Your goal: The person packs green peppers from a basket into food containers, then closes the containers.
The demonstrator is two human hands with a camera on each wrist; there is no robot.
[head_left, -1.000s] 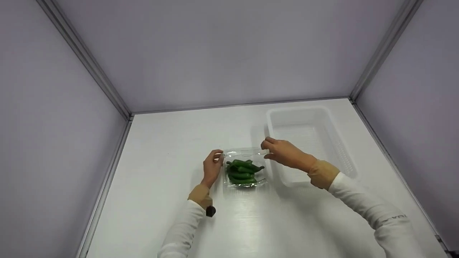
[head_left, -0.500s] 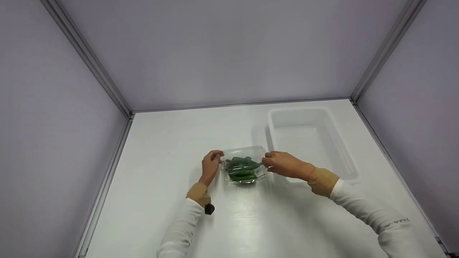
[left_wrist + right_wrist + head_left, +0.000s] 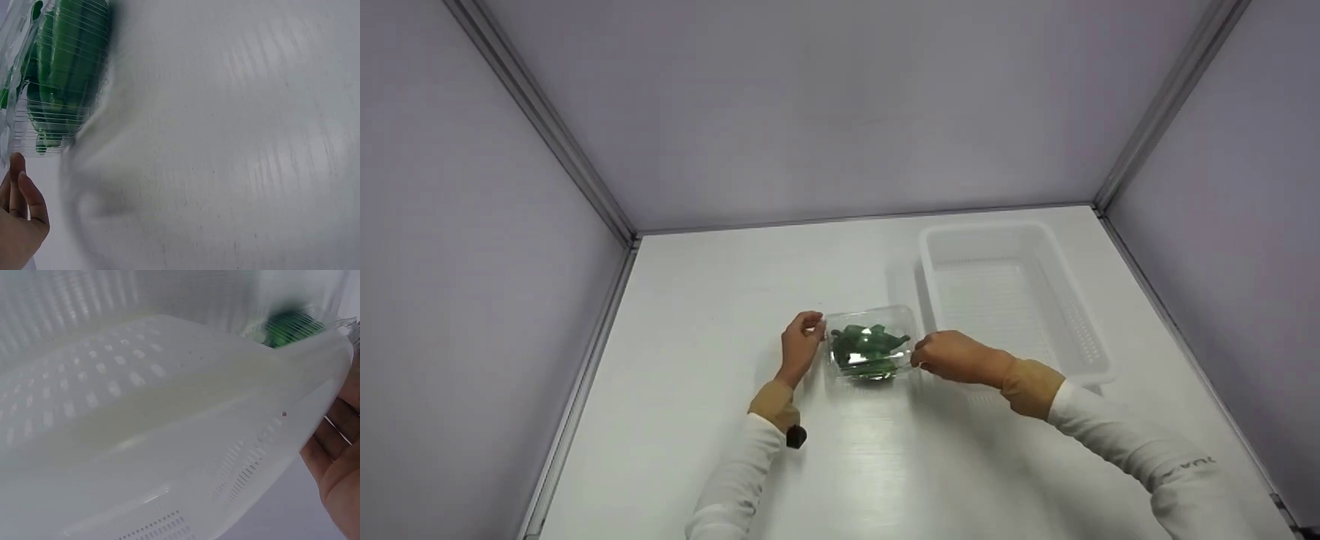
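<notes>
Your left hand (image 3: 801, 343) pinched the left edge of the clear clamshell box (image 3: 872, 351) of green peppers (image 3: 867, 346), fingers curled onto its rim. Your right hand (image 3: 958, 358) gripped the box's right edge the same way. The box sat mid-tabletop (image 3: 720, 315), just beside the white perforated basket (image 3: 1087, 330) near the far right corner.

Peppers (image 3: 868, 349) in clamshell (image 3: 885, 313), left of basket (image 3: 1080, 322)

Clear ribbed box (image 3: 872, 351); green peppers (image 3: 868, 346); white perforated basket (image 3: 1009, 296); white table (image 3: 720, 300).
</notes>
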